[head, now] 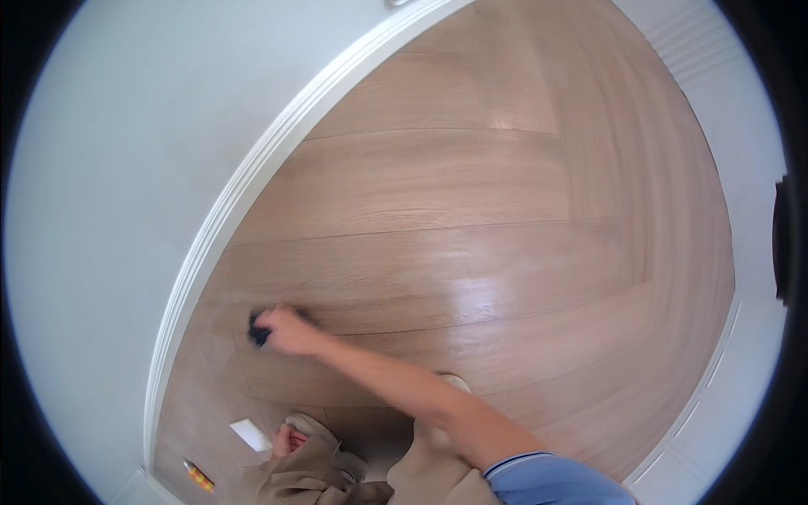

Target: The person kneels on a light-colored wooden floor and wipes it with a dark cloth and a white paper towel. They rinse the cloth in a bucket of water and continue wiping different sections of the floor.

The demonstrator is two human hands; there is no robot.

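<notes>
My right hand [290, 329], blurred, reaches across to the left and grips a small dark object [259, 328], perhaps a cloth or pad. It is against or just above the wood-look plank floor [404, 183]; which of the two I cannot tell. My left hand [288, 440] rests low by my left knee with its fingers curled, and what lies inside them is unclear. Just left of that hand a white rectangular block [250, 434] lies on the floor. Farther to the lower left is a small yellow and red tube-like item [199, 476] with a pale tip.
A white baseboard [208, 233] runs along the pale wall [113, 208] on the left. White panels [751, 252] edge the floor on the right, with a dark object [781, 240] at the rim. My shoes [312, 429] and bent knees are below.
</notes>
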